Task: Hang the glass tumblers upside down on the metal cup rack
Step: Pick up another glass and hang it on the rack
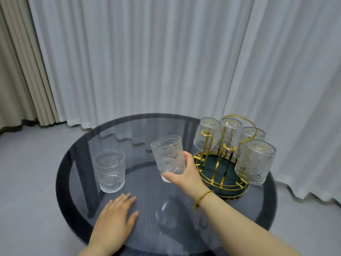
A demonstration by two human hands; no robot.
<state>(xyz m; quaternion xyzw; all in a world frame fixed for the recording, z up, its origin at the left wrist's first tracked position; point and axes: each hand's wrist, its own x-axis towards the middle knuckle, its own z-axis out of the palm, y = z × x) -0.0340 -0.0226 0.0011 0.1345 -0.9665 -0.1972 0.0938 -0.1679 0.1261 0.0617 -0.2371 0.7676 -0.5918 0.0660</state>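
My right hand [186,174] grips an embossed glass tumbler [168,156], holding it upright above the table, just left of the rack. The gold metal cup rack [219,163] stands at the table's right side on a round dark green base. Several tumblers hang upside down on its pegs, the nearest one [255,162] at the front right. Two gold pegs on the rack's left and middle are bare. Another tumbler [110,170] stands upright on the table at the left. My left hand [115,220] rests flat on the glass top, fingers apart, holding nothing.
The round smoked-glass table [77,182] fills the lower middle of the view. White sheer curtains [147,52] hang close behind it and beige drapes [20,71] at the far left. Grey floor surrounds the table.
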